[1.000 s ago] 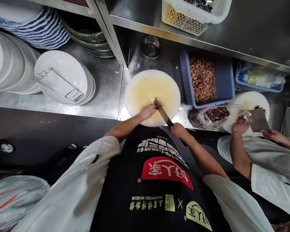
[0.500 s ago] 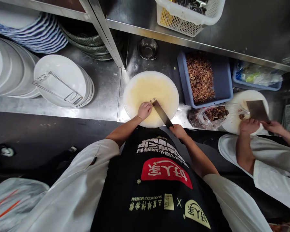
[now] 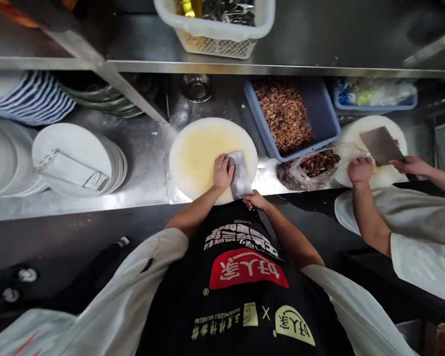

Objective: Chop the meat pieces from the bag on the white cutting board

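Observation:
A round pale cutting board point(image 3: 200, 148) lies on the steel counter in front of me. My right hand point(image 3: 255, 200) grips the handle of a cleaver point(image 3: 239, 174), whose broad blade lies tilted nearly flat over the board's right side. My left hand point(image 3: 223, 171) rests on the board with its fingers curled against the blade's left edge. Anything under the hand or blade is hidden.
A blue tub of brown chopped pieces point(image 3: 285, 113) stands right of the board, with a plastic bag of the same point(image 3: 311, 167) beside it. A co-worker's hands point(image 3: 359, 170) work a cleaver point(image 3: 381, 145) on a second board at right. Stacked white plates point(image 3: 77, 163) sit left; a basket point(image 3: 215, 24) is on the shelf.
The cleaver has turned from edge-down to nearly flat and shifted toward the board's near right side. My left hand moved against its blade. The camera view swung left and down.

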`<state>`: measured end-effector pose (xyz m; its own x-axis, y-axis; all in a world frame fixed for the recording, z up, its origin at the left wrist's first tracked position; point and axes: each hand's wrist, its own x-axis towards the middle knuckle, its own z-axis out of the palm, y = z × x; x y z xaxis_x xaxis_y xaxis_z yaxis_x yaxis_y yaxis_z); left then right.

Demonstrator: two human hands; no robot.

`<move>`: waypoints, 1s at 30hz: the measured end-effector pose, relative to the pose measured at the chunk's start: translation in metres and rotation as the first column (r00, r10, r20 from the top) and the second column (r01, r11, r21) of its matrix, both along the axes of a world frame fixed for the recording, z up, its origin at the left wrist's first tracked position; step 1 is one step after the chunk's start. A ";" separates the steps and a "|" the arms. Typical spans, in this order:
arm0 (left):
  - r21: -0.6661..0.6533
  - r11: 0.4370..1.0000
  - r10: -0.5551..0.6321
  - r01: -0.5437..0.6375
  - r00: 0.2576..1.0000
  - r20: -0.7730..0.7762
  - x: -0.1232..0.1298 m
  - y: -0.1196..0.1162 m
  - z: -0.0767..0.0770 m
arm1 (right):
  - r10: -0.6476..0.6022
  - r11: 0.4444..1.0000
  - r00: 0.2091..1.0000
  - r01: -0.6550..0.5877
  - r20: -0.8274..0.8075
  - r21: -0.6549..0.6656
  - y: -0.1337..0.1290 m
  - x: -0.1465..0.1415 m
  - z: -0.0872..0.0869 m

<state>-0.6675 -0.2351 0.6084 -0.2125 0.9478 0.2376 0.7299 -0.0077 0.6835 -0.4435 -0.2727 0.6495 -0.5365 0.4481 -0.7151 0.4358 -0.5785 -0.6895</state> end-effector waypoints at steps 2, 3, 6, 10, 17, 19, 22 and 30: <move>0.028 0.998 0.059 -0.060 0.998 0.035 0.015 0.001 -0.001 | -0.018 1.000 0.999 0.018 -0.030 -0.001 0.006 -0.015 0.005; 0.041 0.995 0.085 -0.087 0.995 0.048 0.020 0.002 0.000 | -0.029 1.000 0.999 0.029 -0.043 -0.003 0.009 -0.019 0.008; 0.088 0.994 0.067 -0.072 0.996 0.060 0.036 0.022 0.014 | -0.102 0.995 0.990 0.102 -0.098 -0.005 0.020 -0.018 0.022; 0.156 0.984 -0.098 0.091 0.994 0.040 0.069 0.115 0.055 | -0.318 0.943 0.928 0.331 -0.195 0.036 0.042 0.010 0.044; -0.040 0.993 -0.102 0.108 0.988 0.115 0.137 0.325 0.116 | -0.323 0.924 0.946 0.322 -0.033 0.206 0.054 0.087 0.056; -0.031 0.979 -0.199 0.200 0.979 0.035 0.160 0.338 0.124 | -0.180 0.957 0.981 0.159 0.067 0.244 0.049 0.104 0.050; -0.052 0.855 -0.519 0.516 0.849 -0.103 0.217 0.313 0.122 | -0.018 0.948 0.979 -0.048 0.203 0.314 0.043 0.114 0.042; -0.721 0.264 -0.964 0.641 0.178 -0.195 0.365 0.216 0.036 | 0.153 0.827 0.908 -0.334 0.391 0.453 0.046 0.113 0.036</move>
